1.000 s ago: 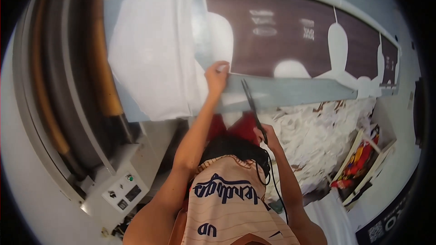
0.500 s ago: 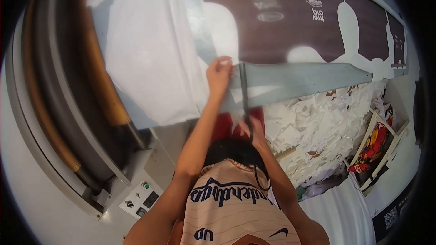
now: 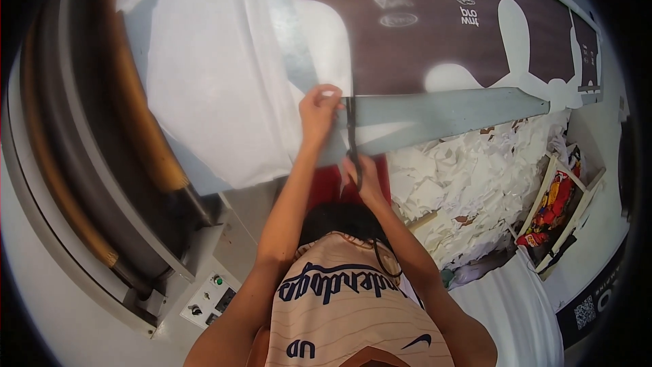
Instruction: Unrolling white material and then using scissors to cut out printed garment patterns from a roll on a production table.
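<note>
A large printed sheet (image 3: 414,47), dark brown with white rounded shapes, lies spread over the pale blue-grey table (image 3: 441,110). In my right hand (image 3: 371,178), fingers closed round the handles, is a pair of long dark scissors (image 3: 351,128). Their blades point away from me and reach the sheet's near edge. Just left of the blade tips, my left hand (image 3: 318,117) has thumb and fingers pinched together at the white edge of the sheet. Left of that hand lies a stack of white paper (image 3: 204,88).
A machine with long dark and orange-brown rollers (image 3: 146,115) stands at left, with a small control panel (image 3: 207,302) below. Under the table's right part is a heap of white scraps (image 3: 462,197). A wooden-framed bin (image 3: 557,200) with red and yellow packets sits farther right.
The scissors and my right hand have moved slightly up and left. My left hand keeps its pinch near the sheet's edge. The whole view has shifted a little.
</note>
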The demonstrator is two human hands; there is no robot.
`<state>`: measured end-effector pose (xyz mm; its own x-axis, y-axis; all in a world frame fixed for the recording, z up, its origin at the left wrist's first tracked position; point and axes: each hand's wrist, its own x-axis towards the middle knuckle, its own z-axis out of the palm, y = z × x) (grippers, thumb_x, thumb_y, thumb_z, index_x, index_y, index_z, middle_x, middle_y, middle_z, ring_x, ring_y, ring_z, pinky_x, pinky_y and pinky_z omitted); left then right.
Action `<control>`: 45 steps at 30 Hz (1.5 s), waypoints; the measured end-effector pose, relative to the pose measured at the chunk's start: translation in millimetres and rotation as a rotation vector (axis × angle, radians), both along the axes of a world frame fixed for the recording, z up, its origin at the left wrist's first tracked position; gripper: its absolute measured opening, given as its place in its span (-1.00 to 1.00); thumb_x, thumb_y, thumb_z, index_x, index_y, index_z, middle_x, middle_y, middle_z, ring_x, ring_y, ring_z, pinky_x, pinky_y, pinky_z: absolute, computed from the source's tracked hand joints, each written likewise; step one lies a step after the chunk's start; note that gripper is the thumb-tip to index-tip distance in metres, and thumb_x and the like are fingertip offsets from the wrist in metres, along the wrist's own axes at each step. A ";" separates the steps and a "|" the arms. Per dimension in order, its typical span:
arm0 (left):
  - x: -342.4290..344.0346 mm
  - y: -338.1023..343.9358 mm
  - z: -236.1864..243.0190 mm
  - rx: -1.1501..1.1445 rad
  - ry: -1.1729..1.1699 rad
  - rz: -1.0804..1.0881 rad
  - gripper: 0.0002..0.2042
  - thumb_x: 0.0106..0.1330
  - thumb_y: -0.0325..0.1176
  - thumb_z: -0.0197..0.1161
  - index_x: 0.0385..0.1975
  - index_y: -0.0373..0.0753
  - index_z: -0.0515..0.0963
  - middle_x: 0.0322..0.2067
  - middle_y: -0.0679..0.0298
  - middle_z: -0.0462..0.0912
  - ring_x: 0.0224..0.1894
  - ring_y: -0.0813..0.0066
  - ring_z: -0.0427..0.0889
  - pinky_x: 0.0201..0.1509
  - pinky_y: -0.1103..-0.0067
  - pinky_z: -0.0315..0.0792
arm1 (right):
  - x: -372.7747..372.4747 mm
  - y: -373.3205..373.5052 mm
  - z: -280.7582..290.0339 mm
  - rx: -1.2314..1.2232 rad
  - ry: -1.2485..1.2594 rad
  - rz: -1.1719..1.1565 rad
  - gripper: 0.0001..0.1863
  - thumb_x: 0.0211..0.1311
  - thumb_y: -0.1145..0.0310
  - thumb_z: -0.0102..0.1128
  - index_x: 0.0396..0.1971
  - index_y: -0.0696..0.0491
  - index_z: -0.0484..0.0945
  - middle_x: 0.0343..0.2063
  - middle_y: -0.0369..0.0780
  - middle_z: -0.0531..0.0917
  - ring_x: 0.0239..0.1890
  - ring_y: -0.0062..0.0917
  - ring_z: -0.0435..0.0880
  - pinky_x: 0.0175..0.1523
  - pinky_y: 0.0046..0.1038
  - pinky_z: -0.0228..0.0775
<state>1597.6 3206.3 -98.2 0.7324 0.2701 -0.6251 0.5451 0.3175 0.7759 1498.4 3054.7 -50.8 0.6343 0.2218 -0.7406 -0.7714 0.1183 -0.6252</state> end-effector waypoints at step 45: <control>-7.2 48.9 8.5 -0.029 0.041 -0.040 -0.90 0.34 -0.44 0.37 -0.22 -0.26 0.66 -0.58 0.43 0.58 -0.60 0.75 0.52 -0.54 0.73 0.30 | 316.3 -40.5 29.3 -0.328 -0.278 0.952 -0.49 0.15 0.06 0.55 -0.74 0.02 0.46 -0.84 -0.42 0.37 -0.81 -0.77 0.30 -0.68 -0.61 0.08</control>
